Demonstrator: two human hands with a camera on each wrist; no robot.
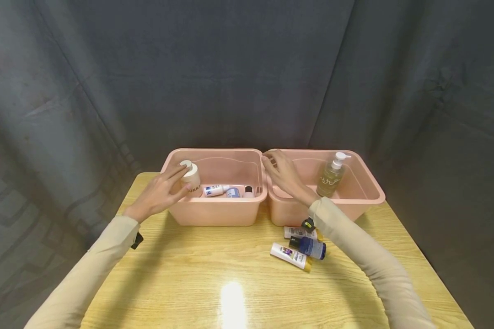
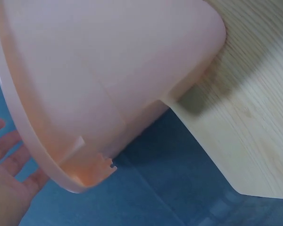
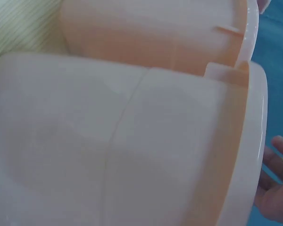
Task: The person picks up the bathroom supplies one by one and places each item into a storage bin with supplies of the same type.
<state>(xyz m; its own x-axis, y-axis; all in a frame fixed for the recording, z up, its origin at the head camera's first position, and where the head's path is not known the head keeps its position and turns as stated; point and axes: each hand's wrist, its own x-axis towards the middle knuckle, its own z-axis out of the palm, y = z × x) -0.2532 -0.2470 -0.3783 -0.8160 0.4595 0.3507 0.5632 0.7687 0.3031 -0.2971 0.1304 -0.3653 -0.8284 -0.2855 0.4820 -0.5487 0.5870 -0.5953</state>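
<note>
Fingers (image 2: 15, 160) of left hand (image 1: 158, 192) and right hand (image 1: 286, 174) spread loosely, gripping nothing, partly hidden behind bins (image 1: 214, 213) in wrist views.

cream sleeves (image 1: 364, 249) with small black wrist devices (image 1: 308, 225).

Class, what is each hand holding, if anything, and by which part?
Left hand: cannot be told; it overlaps the white bottle near the cap. Right hand: no held thing shows.

A dark grey curtain (image 1: 230, 68) is hung at twelve o'clock, its folds continued toward nine and three; at six, a bright patch of light (image 1: 233, 304) is reflected by the wood-grained table (image 1: 181, 278).
</note>
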